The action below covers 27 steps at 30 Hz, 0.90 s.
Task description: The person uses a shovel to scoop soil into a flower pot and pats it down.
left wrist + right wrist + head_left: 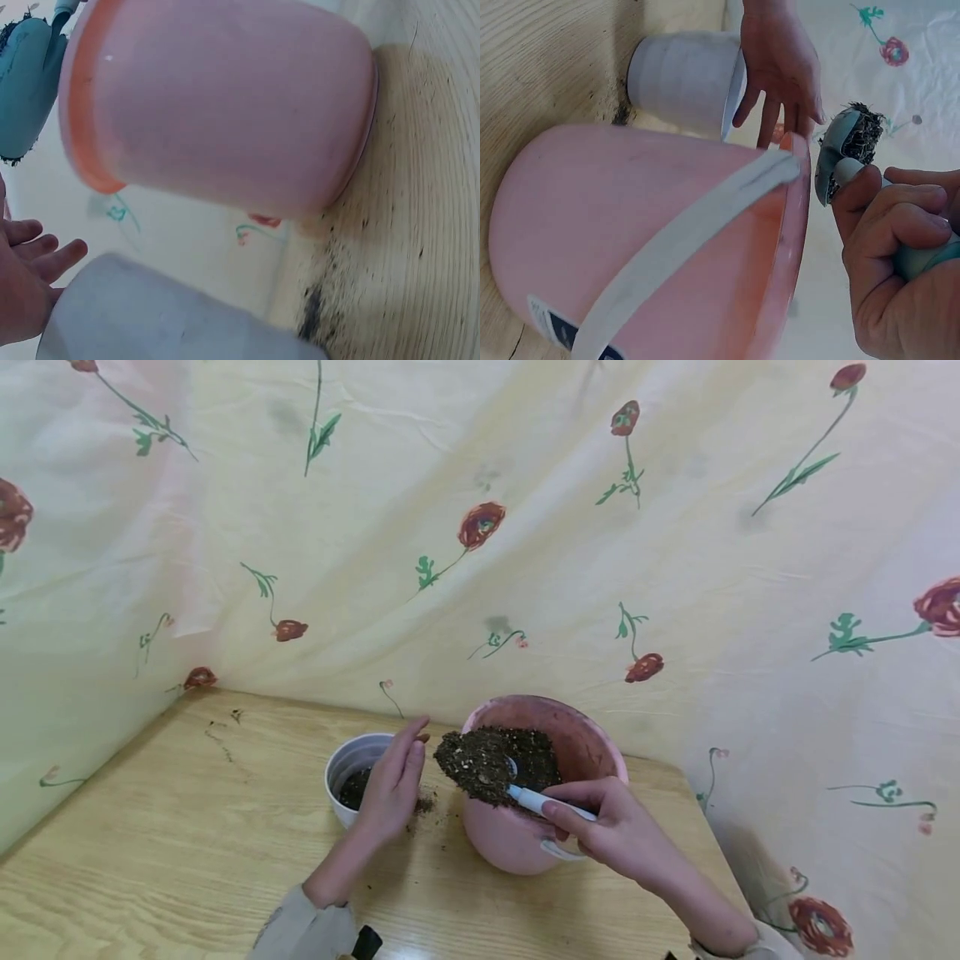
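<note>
Hanging along the far, left and right sides of the desk point(150, 827), a pale cloth point(375, 485) printed with red flowers and green stems encloses the space. The desk itself has a light wood grain.

Toward its right side stands a pink bucket point(510, 852), upright, dark soil point(536, 756) visible inside; its white handle point(682, 247) hangs down against the near wall. Just to the left of it stands a smaller white pot point(343, 810), also with some soil at its bottom.

The person's right hand point(611, 827) reaches in from the near right, fingers curled round the light-blue handle of a trowel point(555, 803) and thumb pressing from above. The left hand point(393, 785) is raised beside the white pot's right side, its fingers extended and slightly parted, holding nothing; whether it touches the rim cannot be told.

The trowel's blade, carrying a heap of dark soil point(476, 768) flecked with pale bits, is above the left part of the bucket's rim. Near the left sleeve point(307, 931) shows a small black object point(367, 942). Finest of all, dark crumbs point(423, 803) lie scattered on the desk between pot and bucket.
</note>
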Each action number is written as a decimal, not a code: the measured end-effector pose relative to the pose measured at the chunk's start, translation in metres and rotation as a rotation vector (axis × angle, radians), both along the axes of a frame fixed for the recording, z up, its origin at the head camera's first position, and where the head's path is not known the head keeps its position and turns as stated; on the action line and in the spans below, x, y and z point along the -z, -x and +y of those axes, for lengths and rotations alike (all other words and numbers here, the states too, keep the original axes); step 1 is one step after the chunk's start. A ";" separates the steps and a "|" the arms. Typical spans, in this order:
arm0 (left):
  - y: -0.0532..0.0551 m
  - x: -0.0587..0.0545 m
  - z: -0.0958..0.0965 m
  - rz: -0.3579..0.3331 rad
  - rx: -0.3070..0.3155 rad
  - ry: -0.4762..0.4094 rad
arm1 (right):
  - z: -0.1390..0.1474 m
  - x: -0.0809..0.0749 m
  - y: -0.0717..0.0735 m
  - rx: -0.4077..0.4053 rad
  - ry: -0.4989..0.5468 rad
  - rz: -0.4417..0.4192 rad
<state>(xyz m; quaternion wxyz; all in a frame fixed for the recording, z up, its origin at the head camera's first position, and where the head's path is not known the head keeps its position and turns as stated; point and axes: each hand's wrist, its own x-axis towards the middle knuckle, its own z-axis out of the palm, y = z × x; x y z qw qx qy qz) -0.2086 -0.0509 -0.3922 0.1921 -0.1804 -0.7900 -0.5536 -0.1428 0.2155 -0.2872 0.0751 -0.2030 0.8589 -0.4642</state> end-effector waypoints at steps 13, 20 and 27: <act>0.002 0.005 -0.036 0.190 -0.145 -0.009 | -0.032 0.004 0.004 -0.031 -0.055 0.071; 0.006 0.009 -0.054 0.187 -0.209 -0.026 | -0.051 0.006 0.010 -0.022 -0.137 0.106; 0.007 0.012 -0.066 0.140 -0.236 -0.014 | -0.072 0.016 0.019 -0.040 -0.142 0.131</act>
